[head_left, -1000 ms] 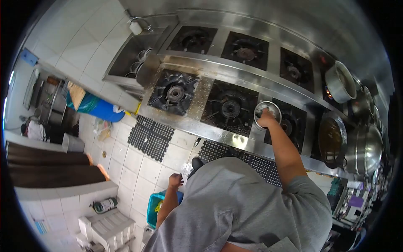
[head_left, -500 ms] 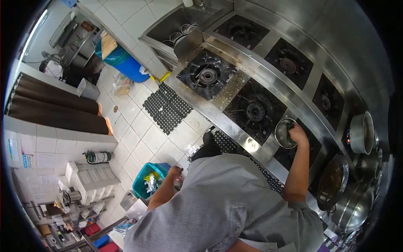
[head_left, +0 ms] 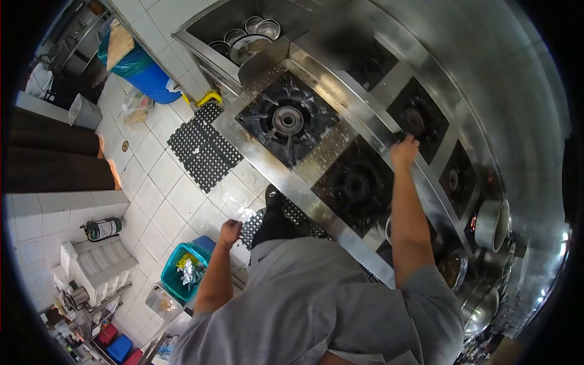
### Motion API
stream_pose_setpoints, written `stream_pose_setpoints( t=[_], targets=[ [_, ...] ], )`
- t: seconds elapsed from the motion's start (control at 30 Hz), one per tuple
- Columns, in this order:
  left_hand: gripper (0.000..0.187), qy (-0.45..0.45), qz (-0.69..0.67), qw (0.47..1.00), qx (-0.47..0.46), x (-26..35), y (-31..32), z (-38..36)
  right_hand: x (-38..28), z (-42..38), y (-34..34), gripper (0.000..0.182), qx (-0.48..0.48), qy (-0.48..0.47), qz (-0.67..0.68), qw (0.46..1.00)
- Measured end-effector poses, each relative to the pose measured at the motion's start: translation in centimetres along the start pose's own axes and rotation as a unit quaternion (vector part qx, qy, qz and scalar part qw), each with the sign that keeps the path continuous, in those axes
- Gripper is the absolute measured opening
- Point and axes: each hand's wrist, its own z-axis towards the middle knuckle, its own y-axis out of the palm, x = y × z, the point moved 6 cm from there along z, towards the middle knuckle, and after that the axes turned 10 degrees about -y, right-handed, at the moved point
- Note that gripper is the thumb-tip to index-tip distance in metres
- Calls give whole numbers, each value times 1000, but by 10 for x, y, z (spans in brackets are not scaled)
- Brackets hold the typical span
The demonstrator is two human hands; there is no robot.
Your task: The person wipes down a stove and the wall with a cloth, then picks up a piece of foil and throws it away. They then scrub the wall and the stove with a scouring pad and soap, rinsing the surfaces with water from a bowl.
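Note:
My right hand [head_left: 404,152] reaches over the steel divider between the front and back burners. Its fingers are closed around something small and dark that I cannot make out, close to a back burner [head_left: 414,120]. Behind my right forearm, part of a round metal pan [head_left: 388,229] shows beside the middle front burner [head_left: 357,186]. My left hand [head_left: 230,233] hangs above the floor with its fingers curled and nothing visible in them. Near it stands a teal bin [head_left: 172,281] holding foil and yellow scraps.
Another front burner [head_left: 287,120] lies beside a sink [head_left: 201,27] with metal bowls. Pots, including a tall one [head_left: 491,225], stand at the right. A perforated black mat [head_left: 204,149] covers part of the tiled floor. A blue barrel [head_left: 149,82] stands farther off.
My right hand has left the metal pan and moved up and forward to the divider. My left hand has shifted slightly left and up. The whole view has turned, with the sink now nearer.

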Motion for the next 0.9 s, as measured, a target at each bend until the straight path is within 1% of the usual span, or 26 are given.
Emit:
stream_pose_setpoints(
  t=[0.03,0.07,0.1,0.13,0.17,0.2,0.23,0.27,0.3,0.33,0.37,0.4,0.43,0.47,0.5,0.53,0.57,0.63,0.67,0.7,0.77,0.8,0.87,0.9],
  targets=[
    [34,15,20,1000,2,-7,-5,13,-32,7,23,45,3,-4,-41,999],
    [35,-4,2,1000,6,-6,-10,9,-64,14,45,47,5,-7,-83,997],
    [35,-24,-13,1000,10,-4,-18,1,-108,25,59,49,30,-41,-69,996],
    [35,-30,-19,999,19,-6,-30,-4,-144,43,88,48,83,-94,-31,992],
    [36,-38,-24,999,28,-15,-40,-8,-207,55,74,36,51,-88,-17,995],
    [34,-64,-10,997,33,-34,-53,-9,-246,77,92,36,6,-99,-4,995],
    [33,-88,4,995,39,-51,-65,-7,-289,95,100,34,8,-134,35,990],
    [31,-131,-15,991,22,-56,-74,-15,-323,118,131,34,39,-164,43,985],
    [29,-174,-33,984,6,-59,-82,-25,-365,135,131,35,-66,-179,35,981],
    [29,-178,-24,984,5,-63,-88,-28,-398,146,137,39,-63,-193,77,976],
    [28,-221,-2,975,25,-72,-97,-33,-420,156,144,42,-59,-205,118,970],
    [26,-263,21,963,44,-75,-106,-34,-433,163,150,46,-39,-241,126,962],
    [26,-266,34,963,40,-71,-113,-30,-437,166,149,50,-19,-275,132,952],
    [26,-274,35,960,36,-67,-119,-27,-430,167,149,54,-38,-284,134,949],
    [26,-281,34,959,32,-62,-123,-21,-412,162,146,54,-39,-276,129,952],
    [27,-251,37,967,22,-45,-125,-13,-385,151,138,57,-30,-286,134,948],
    [27,-248,44,968,13,-35,-128,5,-356,138,126,60,-22,-297,137,945],
    [35,-204,36,978,-26,-19,-126,44,-283,100,91,67,-37,-251,95,963],
    [35,-164,27,986,-17,-4,-122,55,-243,79,75,68,-45,-241,55,968],
    [35,-163,30,986,-33,13,-113,67,-205,62,63,70,-53,-234,15,971],
    [27,-147,-10,989,-23,50,-101,85,-137,35,49,69,-75,-184,-42,979],
    [27,-148,-10,989,-29,61,-90,93,-120,30,46,69,-76,-183,-48,979],
    [27,-132,-19,990,-34,85,-79,105,-93,22,45,67,-83,-112,-64,988],
    [27,-131,-17,991,-34,95,-74,107,-99,26,50,67,-81,-109,-63,989]
  ],
)
